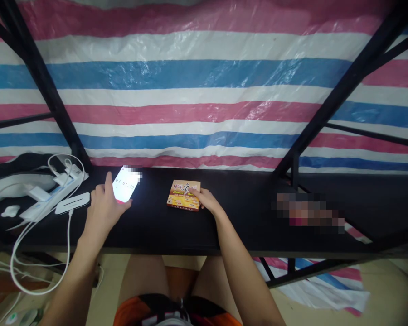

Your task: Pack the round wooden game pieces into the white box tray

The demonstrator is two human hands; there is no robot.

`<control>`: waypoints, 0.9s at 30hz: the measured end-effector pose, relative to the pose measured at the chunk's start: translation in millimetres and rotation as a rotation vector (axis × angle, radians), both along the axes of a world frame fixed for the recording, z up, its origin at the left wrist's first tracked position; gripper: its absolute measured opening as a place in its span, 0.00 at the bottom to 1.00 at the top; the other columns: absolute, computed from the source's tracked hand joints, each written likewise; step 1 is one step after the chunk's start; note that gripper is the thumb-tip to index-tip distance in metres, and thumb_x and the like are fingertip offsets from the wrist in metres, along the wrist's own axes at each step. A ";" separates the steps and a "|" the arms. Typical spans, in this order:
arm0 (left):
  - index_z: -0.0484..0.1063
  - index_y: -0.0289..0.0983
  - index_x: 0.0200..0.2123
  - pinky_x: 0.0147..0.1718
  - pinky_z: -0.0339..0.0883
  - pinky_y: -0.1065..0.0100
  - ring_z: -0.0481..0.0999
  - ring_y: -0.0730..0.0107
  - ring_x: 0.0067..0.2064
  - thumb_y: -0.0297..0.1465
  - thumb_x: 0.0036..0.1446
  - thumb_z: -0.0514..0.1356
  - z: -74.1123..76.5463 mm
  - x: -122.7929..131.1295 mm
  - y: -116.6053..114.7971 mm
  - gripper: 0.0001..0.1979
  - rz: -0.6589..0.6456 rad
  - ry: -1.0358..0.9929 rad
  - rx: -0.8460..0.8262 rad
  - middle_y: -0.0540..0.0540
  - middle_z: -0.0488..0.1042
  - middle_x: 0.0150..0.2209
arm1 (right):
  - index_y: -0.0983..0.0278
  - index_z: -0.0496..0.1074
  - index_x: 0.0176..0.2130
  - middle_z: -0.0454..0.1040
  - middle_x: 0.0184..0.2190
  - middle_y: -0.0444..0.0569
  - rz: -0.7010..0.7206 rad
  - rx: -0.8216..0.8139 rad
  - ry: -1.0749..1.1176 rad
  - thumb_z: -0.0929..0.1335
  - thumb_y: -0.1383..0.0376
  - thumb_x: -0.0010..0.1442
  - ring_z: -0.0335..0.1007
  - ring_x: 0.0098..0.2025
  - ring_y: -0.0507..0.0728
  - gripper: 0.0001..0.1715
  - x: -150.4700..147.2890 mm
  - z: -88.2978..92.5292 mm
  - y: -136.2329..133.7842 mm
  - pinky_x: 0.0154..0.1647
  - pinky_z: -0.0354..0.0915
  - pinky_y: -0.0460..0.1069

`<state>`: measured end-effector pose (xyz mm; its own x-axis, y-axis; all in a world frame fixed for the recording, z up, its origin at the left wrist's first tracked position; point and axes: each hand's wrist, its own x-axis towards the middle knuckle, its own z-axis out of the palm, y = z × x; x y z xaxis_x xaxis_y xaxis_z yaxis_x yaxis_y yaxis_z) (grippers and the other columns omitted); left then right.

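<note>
My left hand [104, 206] grips a bright-screened phone [125, 188] at its lower left, thumb up along its side, just above the black tabletop [245, 213]. My right hand [207, 201] rests on the right edge of a small orange and yellow box [184, 195] that lies flat on the table; its fingers are stretched over the box's corner.
At the far left lie a white and dark padded object [17, 174], white power strips and chargers [59, 192] and cables hanging over the front edge. Black slanted frame bars [329, 104] rise on both sides. A striped plastic sheet [197, 90] hangs behind.
</note>
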<state>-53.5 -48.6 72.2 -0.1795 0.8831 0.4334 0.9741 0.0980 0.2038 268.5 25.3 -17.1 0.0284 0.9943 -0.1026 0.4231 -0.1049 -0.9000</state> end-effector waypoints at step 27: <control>0.51 0.43 0.63 0.35 0.70 0.52 0.69 0.43 0.47 0.45 0.43 0.65 47.3 38.9 -82.4 0.46 -0.070 0.005 0.401 0.37 0.65 0.46 | 0.68 0.74 0.37 0.76 0.26 0.52 0.016 -0.016 0.000 0.65 0.45 0.55 0.67 0.19 0.51 0.29 1.9 -7.5 3.5 0.12 0.57 0.43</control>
<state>-14.6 -130.9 119.5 -0.1215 0.6539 0.7467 0.9767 -0.0552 0.2072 270.4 28.8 -24.6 0.0130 0.9928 -0.1189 0.4252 -0.1131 -0.8980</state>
